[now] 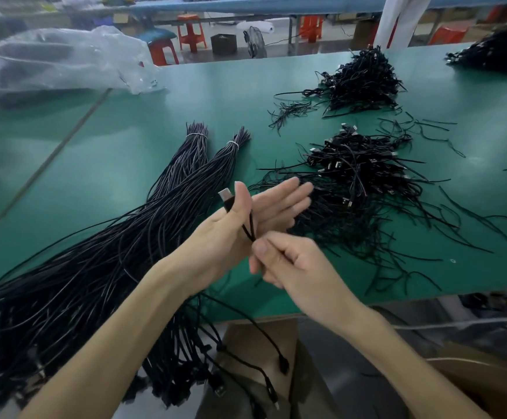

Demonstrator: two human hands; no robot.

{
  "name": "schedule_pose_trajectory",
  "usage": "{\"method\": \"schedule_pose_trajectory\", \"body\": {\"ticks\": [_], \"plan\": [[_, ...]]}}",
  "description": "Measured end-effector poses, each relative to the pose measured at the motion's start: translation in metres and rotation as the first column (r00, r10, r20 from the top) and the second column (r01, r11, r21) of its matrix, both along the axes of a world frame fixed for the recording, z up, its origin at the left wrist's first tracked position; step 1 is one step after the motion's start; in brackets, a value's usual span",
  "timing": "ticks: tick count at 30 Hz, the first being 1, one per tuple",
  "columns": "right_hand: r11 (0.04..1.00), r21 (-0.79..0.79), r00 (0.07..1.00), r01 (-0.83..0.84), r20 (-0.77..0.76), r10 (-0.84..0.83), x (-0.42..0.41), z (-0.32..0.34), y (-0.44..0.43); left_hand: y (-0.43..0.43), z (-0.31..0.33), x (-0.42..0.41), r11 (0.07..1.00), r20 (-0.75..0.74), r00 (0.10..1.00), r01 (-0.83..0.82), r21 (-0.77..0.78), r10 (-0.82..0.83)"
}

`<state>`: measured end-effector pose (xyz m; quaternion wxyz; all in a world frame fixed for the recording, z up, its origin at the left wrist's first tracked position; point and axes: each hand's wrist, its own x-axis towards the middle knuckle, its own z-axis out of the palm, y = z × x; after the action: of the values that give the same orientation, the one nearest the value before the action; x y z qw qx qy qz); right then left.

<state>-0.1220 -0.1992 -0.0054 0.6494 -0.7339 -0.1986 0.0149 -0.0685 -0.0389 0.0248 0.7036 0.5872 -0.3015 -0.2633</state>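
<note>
a clear plastic bag [58, 58] far beyond the left hand [231, 234] holds something dark, too blurred to name. the cardboard box [473, 379] under the right forearm hides its contents. the left thumb clamps a black usb cable [227, 199] against the palm, fingers straight. the right hand [291, 261] pinches it just below.

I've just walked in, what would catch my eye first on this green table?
The two hands at the middle: the left hand pins a short black USB cable under its thumb, and the right hand pinches its lower end. To the left, long black cable bundles tied with white bands sprawl over the green table; to the right lie tangled piles of short cables.
</note>
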Motion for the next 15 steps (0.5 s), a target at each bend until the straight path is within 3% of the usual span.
{"method": "schedule_pose_trajectory", "body": {"ticks": [3, 5, 7, 10, 13, 15], "plan": [[0.998, -0.062, 0.998, -0.012, -0.065, 0.008, 0.002, -0.014, -0.004, 0.001, 0.011, -0.004, 0.995, 0.009, 0.996, 0.093, -0.043, -0.093], [0.986, -0.167, 0.999, -0.006, -0.036, 0.0, 0.006, -0.018, -0.012, 0.008, 0.016, -0.006, 0.982, 0.045, 0.987, 0.157, -0.109, -0.153], [0.968, -0.25, 1.0, 0.005, 0.03, 0.002, 0.009, -0.017, -0.021, 0.016, 0.022, -0.008, 0.982, 0.051, 0.984, 0.174, -0.068, -0.171], [0.954, -0.298, 0.997, 0.044, 0.071, -0.024, 0.018, -0.011, -0.031, 0.025, 0.022, -0.009, 0.947, 0.173, 0.967, 0.129, 0.295, -0.186], [0.933, -0.347, 0.994, 0.093, 0.087, -0.066, 0.027, -0.005, -0.035, 0.019, 0.019, -0.013, 0.763, 0.268, 0.927, 0.03, 0.646, -0.264], [0.943, -0.305, 0.991, 0.13, 0.081, -0.111, 0.028, -0.001, -0.034, 0.013, 0.015, -0.015, 0.649, 0.333, 0.91, -0.098, 0.754, -0.249]]}}
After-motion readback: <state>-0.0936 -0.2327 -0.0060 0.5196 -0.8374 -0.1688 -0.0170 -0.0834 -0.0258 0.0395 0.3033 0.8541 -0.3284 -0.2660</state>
